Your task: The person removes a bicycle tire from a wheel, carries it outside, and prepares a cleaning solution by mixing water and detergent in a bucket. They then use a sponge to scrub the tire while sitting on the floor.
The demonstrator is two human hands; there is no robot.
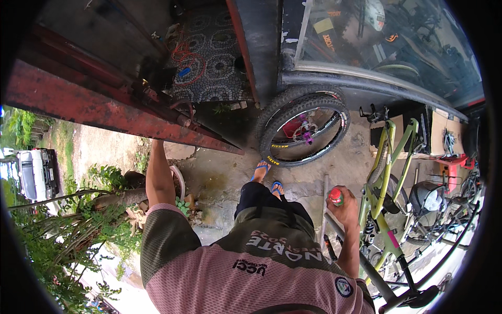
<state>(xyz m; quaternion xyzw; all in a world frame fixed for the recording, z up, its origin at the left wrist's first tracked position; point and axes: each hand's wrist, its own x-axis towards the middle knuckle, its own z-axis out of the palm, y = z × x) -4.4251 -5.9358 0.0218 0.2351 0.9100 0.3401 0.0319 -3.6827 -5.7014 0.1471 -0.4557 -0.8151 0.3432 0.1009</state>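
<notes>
My right hand (347,211) is closed around a small container with a red top and a green band (335,197), held beside a green-yellow bicycle frame (383,209). My left arm (159,175) reaches forward to a rusty red metal gate (104,112). The left hand itself is hidden behind the gate's edge, so its fingers do not show. Ahead of my feet, two bicycle wheels (342,137) with black knobby tyres lean against the dark wall. The front wheel has a purple hub (307,137).
A glass window (418,36) is set in the wall ahead. Beyond the gate lie patterned floor tiles (219,65) and an orange hose. Plants (78,225) and a parked vehicle (37,175) are on the left. A red stool (451,170) and more bicycles crowd the right.
</notes>
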